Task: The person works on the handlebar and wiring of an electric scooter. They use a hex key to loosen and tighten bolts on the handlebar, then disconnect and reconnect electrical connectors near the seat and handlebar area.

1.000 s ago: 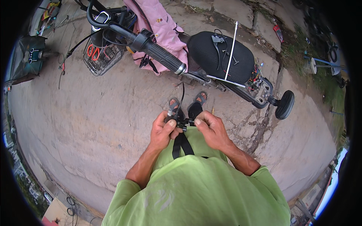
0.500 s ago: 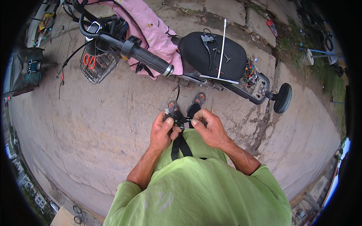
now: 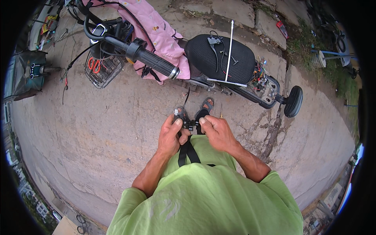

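Note:
A small black brake lever bracket [image 3: 188,124] with a silver fitting at one end is held in front of my waist. My left hand [image 3: 170,135] is closed round its left side, thumb on top. From the bracket a thin black cable [image 3: 185,101] runs up toward the electric scooter. My right hand [image 3: 217,132] is closed in a pinch at the bracket's right end; its curled fingers hide what else may be there. On the scooter's black seat [image 3: 196,53] lie a grey brake lever [image 3: 214,49], a bolt [image 3: 234,60] and a thin white rod [image 3: 230,47].
The scooter's handlebar grip [image 3: 156,64] and pink padded cover [image 3: 156,27] stand ahead on the left. Orange-handled scissors [image 3: 94,65] lie in the wire basket [image 3: 103,82]. Loose coloured wires [image 3: 259,76] show behind the seat. Cracked concrete [image 3: 98,129] surrounds my feet.
The bracket and my left hand have shifted slightly to the right. My right hand has turned a little, its fingers now more curled. The cable's upper part has swung slightly right.

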